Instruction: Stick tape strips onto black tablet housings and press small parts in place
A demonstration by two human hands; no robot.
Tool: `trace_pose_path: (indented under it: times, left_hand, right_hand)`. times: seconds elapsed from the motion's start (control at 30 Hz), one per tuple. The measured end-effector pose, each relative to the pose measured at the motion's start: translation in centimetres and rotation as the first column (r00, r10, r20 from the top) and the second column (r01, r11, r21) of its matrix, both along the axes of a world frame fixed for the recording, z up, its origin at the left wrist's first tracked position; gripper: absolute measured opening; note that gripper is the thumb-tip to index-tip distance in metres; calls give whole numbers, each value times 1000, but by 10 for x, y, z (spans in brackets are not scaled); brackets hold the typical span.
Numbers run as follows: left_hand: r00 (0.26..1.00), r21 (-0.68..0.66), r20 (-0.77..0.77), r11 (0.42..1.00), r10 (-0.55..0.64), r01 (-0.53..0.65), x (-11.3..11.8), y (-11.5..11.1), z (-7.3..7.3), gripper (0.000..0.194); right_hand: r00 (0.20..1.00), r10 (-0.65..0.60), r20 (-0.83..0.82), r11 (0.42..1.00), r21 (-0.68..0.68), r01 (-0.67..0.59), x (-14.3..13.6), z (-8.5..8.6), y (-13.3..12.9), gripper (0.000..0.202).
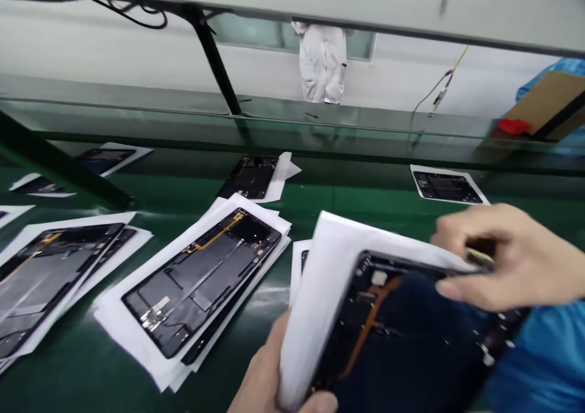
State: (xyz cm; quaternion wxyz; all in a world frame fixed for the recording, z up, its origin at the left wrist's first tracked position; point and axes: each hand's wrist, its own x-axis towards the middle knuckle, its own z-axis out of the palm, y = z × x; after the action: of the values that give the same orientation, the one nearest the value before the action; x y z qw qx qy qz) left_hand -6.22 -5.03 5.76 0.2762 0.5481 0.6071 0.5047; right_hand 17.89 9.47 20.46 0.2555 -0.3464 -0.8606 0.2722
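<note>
My left hand point(278, 376) grips the lower left edge of an opened tablet housing point(411, 328) backed by a sheet of white paper point(338, 242). The tablet's dark inside faces up, with an orange flex cable point(370, 324) along its left part. At its upper right corner my right hand point(507, 257) is closed, thumb and curled fingers pinching a small gold-edged part point(479, 258), blurred and mostly hidden. Left of my hands lies a stack of similar opened tablets point(205, 279) layered with white paper.
Another paper-layered tablet stack point(59, 279) lies at far left on the green work surface point(338, 200). More tablets rest farther back, one at centre point(251, 175), one at right point(445, 187). A dark slanted post point(64, 163) crosses the left. A person in white point(322, 63) stands beyond.
</note>
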Motion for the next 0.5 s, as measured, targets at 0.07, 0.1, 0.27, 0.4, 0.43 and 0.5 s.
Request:
trace_pose_path:
  times: [0.07, 0.1, 0.27, 0.4, 0.43, 0.5]
  left_hand:
    - [999, -198, 41, 980, 24, -15, 3, -2, -7, 59]
    - [998, -264, 50, 964, 27, -13, 3, 0, -14, 54]
    - [997, -425, 70, 905, 38, -5, -1, 22, -55, 56]
    - [998, -548, -57, 836, 10, -39, -11, 15, -68, 53]
    - [988, -544, -152, 834, 12, -94, -13, 13, -65, 53]
    - [917, -432, -395, 869, 57, -240, -18, 14, -58, 56]
  right_hand:
    - [997, 64, 35, 987, -153, -58, -5, -11, 21, 36]
    - [1000, 17, 14, 985, -175, -14, -7, -21, 31, 33]
    - [873, -455, -178, 887, -176, 427, 6, -95, 47, 32]
    - [834, -530, -150, 824, -322, 466, 29, -144, 15, 44]
    - [831, -533, -160, 818, -350, 458, 33, -154, 5, 47]
    - [820, -543, -183, 797, -419, 435, 35, -170, -14, 48]
